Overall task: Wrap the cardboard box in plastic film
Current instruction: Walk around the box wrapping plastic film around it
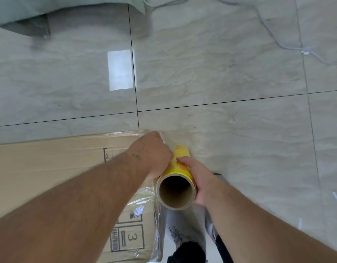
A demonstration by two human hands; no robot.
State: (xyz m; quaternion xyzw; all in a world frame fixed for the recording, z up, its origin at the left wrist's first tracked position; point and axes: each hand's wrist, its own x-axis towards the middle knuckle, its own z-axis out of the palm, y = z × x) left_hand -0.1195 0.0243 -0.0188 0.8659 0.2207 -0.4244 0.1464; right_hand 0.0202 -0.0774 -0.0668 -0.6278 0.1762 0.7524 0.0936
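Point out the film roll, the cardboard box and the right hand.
film roll [176,193]: head view, inside its open cardboard core.
cardboard box [50,168]: head view, bare top face.
right hand [196,175]: head view, back of the hand holding the roll.

Cardboard box [50,168] print: numeral "3" in a square frame; neighbouring characters too blurred to read.
Film roll [180,168] label: orange print, unreadable.

Cardboard box [50,168]: matt brown corrugated board w/ black print. Plastic film [156,224] along its right edge: clear, glossy, wrinkled. Roll [180,168]: shiny yellow wrap over matt brown card core. Floor tiles [221,82]: polished, glossy, marble-look, w/ bright reflection.
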